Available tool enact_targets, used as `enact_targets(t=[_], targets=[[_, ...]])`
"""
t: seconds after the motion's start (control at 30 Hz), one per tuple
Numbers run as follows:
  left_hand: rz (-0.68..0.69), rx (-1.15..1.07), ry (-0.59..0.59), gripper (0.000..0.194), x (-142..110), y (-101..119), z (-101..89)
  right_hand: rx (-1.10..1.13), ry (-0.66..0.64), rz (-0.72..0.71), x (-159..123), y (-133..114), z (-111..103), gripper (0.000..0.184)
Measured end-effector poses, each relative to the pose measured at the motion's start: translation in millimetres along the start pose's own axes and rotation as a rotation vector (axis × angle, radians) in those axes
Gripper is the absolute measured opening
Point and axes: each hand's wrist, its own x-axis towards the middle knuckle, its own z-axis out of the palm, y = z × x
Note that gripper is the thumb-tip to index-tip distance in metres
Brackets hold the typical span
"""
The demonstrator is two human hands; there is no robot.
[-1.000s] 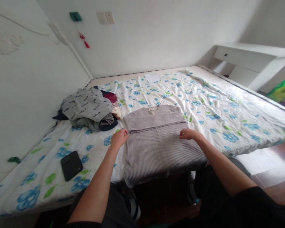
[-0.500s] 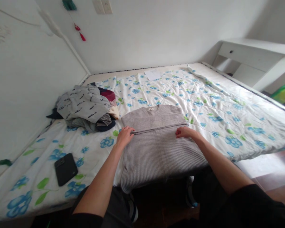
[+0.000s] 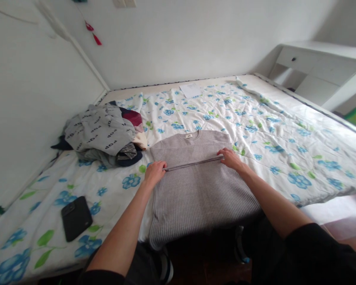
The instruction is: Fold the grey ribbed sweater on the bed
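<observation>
sweater (image 3: 201, 198), grey, ribbed, folded over

Sweater's neck label (image 3: 189, 135), apparently too small to read

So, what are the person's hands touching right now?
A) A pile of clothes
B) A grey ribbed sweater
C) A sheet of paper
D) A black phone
B. The left hand and right hand are both at the folded edge of the grey ribbed sweater, while the black phone and pile of clothes lie off to the side.
</observation>
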Motion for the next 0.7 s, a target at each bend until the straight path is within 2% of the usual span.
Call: enact_targets(t=[0.17, 0.33, 0.43, 0.5, 0.63, 0.7], targets=[[-0.067, -0.045, -0.006, 0.022, 0.0, -6.7, -5.4, -0.032, -0.041, 0.019, 3.5, 2.7, 5.1, 0.047], [-0.071, -0.050, -0.050, 0.030, -1.9, -3.9, 0.6, -0.081, -0.042, 0.064, 7.2, 8.7, 3.7, 0.045], [-0.097, -0.071, -0.076, 0.028, -0.3, -4.3, 2.9, -0.068, -0.050, 0.085, 9.4, 12.3, 1.7, 0.040], [-0.084, -0.119, -0.138, 0.022, 3.4, -7.7, 1.9, -0.033, -0.055, 0.086, 11.0, 15.1, 0.1, 0.036], [-0.039, -0.313, -0.353, 0.006, 13.6, -21.0, -4.0, 0.112, -0.086, 0.092, 16.0, 27.1, -3.4, 0.030], [-0.061, -0.453, -0.373, 0.004, 16.5, -29.6, -5.7, 0.193, -0.117, 0.132, 19.2, 38.1, -4.9, 0.032]])
